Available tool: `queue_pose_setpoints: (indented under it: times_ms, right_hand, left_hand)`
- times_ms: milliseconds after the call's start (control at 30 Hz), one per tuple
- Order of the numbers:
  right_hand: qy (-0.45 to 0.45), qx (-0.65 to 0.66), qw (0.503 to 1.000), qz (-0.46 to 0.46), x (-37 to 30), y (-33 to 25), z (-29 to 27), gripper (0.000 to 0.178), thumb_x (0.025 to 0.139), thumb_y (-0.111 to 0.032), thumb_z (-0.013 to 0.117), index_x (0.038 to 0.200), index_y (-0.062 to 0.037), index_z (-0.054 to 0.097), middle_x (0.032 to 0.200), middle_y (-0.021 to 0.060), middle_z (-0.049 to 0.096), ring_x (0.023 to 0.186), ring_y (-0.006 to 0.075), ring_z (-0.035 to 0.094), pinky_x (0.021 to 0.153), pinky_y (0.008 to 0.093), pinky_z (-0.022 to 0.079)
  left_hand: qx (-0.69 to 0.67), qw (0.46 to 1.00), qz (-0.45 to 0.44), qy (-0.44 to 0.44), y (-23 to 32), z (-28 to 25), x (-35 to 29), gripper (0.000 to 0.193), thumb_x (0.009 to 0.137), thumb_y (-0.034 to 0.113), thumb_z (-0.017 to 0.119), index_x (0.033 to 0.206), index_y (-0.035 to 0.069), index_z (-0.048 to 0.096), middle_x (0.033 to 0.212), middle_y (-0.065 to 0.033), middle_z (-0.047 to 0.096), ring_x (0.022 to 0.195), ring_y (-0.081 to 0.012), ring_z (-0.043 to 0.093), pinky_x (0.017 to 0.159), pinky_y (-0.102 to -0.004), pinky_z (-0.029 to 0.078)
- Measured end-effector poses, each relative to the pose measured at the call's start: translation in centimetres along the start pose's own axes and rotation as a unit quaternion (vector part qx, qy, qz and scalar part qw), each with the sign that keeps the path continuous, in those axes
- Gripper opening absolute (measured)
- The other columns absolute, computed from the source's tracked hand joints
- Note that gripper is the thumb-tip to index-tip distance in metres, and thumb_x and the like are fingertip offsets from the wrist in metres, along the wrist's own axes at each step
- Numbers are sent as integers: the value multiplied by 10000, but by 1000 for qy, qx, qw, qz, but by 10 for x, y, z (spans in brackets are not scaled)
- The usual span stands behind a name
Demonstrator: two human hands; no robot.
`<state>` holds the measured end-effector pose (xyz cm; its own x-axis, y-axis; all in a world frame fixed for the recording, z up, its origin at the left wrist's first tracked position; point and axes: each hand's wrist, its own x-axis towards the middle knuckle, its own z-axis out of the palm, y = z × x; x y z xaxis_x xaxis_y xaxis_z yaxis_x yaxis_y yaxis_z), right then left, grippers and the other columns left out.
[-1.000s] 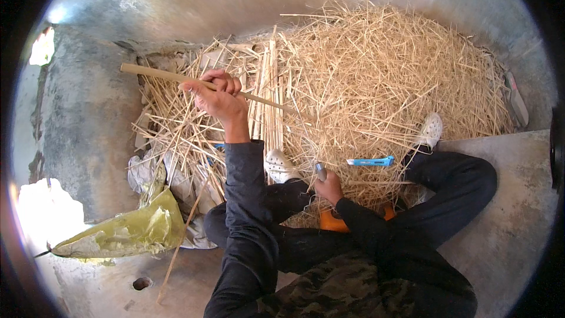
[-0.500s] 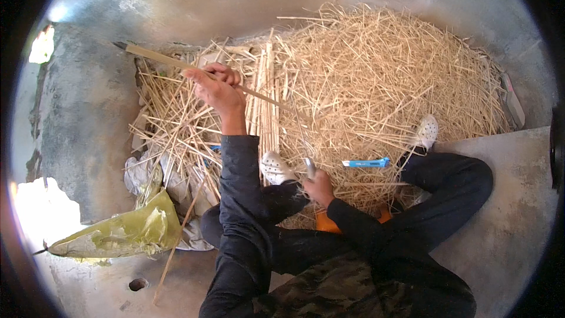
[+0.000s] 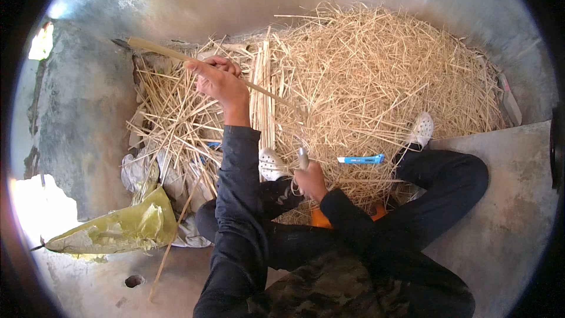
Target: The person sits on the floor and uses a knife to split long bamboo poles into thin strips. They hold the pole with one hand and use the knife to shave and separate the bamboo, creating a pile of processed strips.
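My left hand (image 3: 220, 82) is closed round a long, pale wooden stick (image 3: 162, 50). The stick slants across the straw, its dark tip up at the left wall and its thinner end running down to the right. Below that end, in front of my body, my right hand (image 3: 311, 181) grips a small tool with a silver-grey metal end (image 3: 303, 158) poking up past the fingers; the rest is hidden or blurred, so its exact kind does not show. On the straw to the right of this hand lies a blue box cutter (image 3: 361, 159).
A broad heap of dry straw (image 3: 376, 70) fills the floor by the concrete wall. Loose stalks (image 3: 176, 106) lie at left. Nearer are a yellow-green sack (image 3: 138, 224), crumpled pale sheeting (image 3: 136, 174) and a hole (image 3: 134, 281) in the concrete. White clogs (image 3: 421, 129) are on my feet.
My right hand has shifted slightly up and left, with the tool's metal end now tilted differently. My left hand still holds the stick in nearly the same pose. The whole view has shifted a little.
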<state>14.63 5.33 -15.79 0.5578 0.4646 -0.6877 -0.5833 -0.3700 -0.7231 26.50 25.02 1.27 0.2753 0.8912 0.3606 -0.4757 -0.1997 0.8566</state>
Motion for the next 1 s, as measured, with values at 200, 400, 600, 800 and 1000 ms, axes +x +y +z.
queue_pose_setpoints:
  times_ms: [200,400,600,800,1000]
  right_hand:
    - [140,-239,941,-196,59,95,-19,299,726,-178,626,904,55,567,713,236,619,674,405,631,623,465,499]
    - [77,40,995,47,40,56,2,253,716,-163,628,840,49,567,744,230,636,651,372,641,595,450,499]
    - [140,-227,929,-257,32,58,-13,337,715,-146,613,1003,23,566,757,261,619,733,426,618,646,482,495]
    - [77,-94,991,49,81,81,-39,158,723,-110,603,780,33,566,643,138,579,593,272,618,582,465,479]
    - [-132,289,943,96,63,24,-54,72,729,-48,540,686,-4,504,566,55,512,447,168,524,441,382,424]
  left_hand:
    - [-29,1000,3,0,2,2,-3,707,895,659,341,562,41,419,456,-10,327,380,-109,391,373,-236,369]
    - [-30,999,-11,10,-1,-3,-6,662,911,640,339,591,66,410,496,-9,359,390,-106,369,356,-242,315]
    - [-4,1000,10,-4,-1,1,-3,708,925,631,311,545,48,441,452,-16,365,392,-101,412,382,-223,351]
    - [-3,1000,11,-9,-1,3,1,673,899,659,353,580,68,407,477,8,314,387,-104,361,360,-244,304]
    - [-31,999,4,-29,-8,19,-4,699,925,615,355,543,37,448,461,-13,379,383,-89,409,365,-223,330]
